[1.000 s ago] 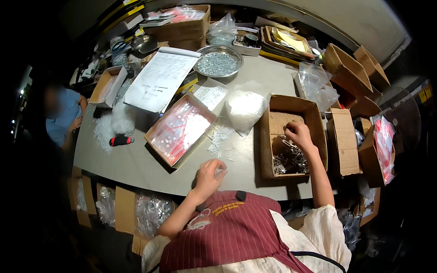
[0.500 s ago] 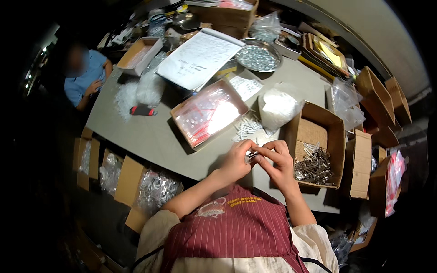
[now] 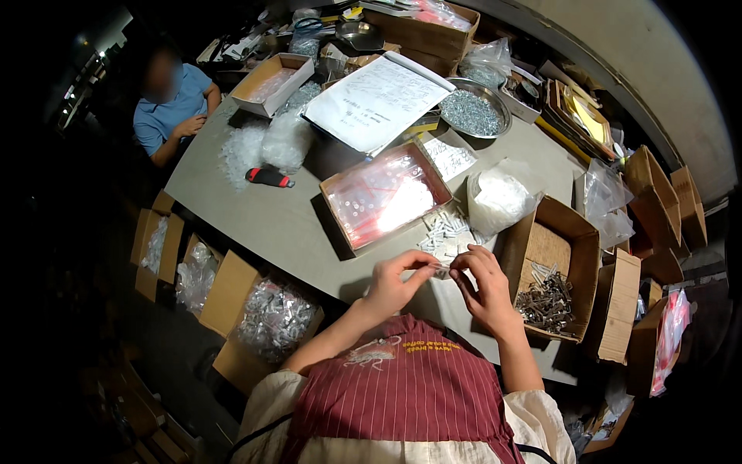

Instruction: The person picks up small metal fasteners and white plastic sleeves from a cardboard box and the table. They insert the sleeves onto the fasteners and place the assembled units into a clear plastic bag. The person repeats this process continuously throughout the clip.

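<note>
Between the fingertips of both hands, in front of the body, is a small clear piece, thin and plastic-looking; whether anything is inside it is too small to tell. The left hand pinches it between thumb and forefinger. The right hand meets it from the other side, thumb and forefinger curled close to its edge; I cannot tell whether they grip it or only touch it.

The step in hand appears to be fine two-handed work on that piece, perhaps opening or adjusting its edge. From here, the move seems to call for a firm left pinch and light, exact right fingers, since so thin a piece could slip or crumple.

Just beyond the fingers, small white pieces lie loose on the table. Ahead and left of them sits a shallow box of clear, red-lined bags; ahead and right, a bulging white bag. To the right of the right fingers stands a deep cardboard box with metal parts heaped at its near end.
</note>
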`<state>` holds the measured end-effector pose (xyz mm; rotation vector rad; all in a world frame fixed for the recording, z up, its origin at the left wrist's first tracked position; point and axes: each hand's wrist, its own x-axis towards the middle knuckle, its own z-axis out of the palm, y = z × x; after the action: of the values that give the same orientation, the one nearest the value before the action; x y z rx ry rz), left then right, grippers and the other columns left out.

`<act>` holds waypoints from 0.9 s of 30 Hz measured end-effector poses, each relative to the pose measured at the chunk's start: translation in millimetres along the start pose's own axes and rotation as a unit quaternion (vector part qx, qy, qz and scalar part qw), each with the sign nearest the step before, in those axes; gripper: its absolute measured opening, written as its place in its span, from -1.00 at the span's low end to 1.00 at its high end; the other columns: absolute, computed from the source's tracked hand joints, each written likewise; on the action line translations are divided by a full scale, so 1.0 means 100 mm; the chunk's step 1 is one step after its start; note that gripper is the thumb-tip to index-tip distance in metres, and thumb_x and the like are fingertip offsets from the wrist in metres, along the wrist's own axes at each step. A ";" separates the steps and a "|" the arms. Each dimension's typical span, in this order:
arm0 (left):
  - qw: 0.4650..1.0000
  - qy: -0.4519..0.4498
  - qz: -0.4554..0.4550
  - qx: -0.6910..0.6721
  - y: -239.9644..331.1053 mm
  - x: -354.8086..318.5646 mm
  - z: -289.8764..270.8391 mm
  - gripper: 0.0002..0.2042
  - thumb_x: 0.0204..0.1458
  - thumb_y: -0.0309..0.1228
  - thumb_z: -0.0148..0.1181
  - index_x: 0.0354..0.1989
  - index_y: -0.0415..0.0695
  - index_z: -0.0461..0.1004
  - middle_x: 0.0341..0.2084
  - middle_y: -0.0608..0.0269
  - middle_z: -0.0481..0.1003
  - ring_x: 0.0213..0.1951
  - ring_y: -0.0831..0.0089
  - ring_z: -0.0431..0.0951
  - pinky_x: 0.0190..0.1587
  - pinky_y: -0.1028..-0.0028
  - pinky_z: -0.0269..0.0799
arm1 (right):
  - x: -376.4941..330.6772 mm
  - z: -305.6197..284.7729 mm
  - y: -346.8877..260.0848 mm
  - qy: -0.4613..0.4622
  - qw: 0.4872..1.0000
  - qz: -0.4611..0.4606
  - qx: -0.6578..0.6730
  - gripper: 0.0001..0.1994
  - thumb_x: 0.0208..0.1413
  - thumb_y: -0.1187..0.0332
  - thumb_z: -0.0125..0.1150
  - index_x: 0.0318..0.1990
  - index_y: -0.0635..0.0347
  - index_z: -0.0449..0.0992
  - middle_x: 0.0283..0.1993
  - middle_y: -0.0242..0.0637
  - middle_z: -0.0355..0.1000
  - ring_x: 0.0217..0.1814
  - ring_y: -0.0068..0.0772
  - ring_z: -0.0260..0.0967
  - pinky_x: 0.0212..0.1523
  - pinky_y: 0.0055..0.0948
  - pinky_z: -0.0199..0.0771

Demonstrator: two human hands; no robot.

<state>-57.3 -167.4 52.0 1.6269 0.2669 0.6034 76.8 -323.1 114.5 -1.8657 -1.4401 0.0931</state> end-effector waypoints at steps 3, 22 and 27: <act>0.998 0.018 -0.047 -0.046 0.09 -0.01 -0.03 -0.87 0.19 -0.53 0.29 -0.15 -0.31 0.58 -0.36 0.22 0.65 -0.30 0.57 0.65 -0.25 0.53 0.55 | -0.03 0.05 0.03 0.032 0.999 0.009 0.004 -0.85 0.12 0.54 0.33 -0.17 0.30 0.51 -0.25 -0.13 0.50 -0.06 0.02 0.47 0.13 -0.12 0.45; 0.974 0.080 0.090 0.190 0.28 -0.51 -0.45 -0.94 0.02 -0.49 0.24 -0.41 -0.18 0.49 -0.53 0.09 0.52 -0.44 0.07 0.58 -0.38 0.22 0.46 | 0.09 0.68 -0.33 -0.108 0.987 -0.007 0.116 -0.90 0.03 0.59 0.25 -0.29 0.31 0.47 -0.33 -0.13 0.42 -0.17 -0.02 0.36 -0.08 -0.17 0.38; 0.969 0.217 0.012 0.121 0.31 -0.82 -0.71 -0.96 0.06 -0.54 0.22 -0.39 -0.21 0.49 -0.52 0.18 0.53 -0.48 0.35 0.58 -0.39 0.41 0.45 | 0.33 0.86 -0.47 -0.160 0.972 -0.064 0.158 -0.92 -0.06 0.55 0.19 -0.37 0.29 0.45 -0.41 -0.14 0.38 -0.15 0.01 0.35 0.06 -0.12 0.41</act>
<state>-168.5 -153.3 67.0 1.7192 0.6646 0.9749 9.3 -247.1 94.1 -1.5407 -1.6471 0.5489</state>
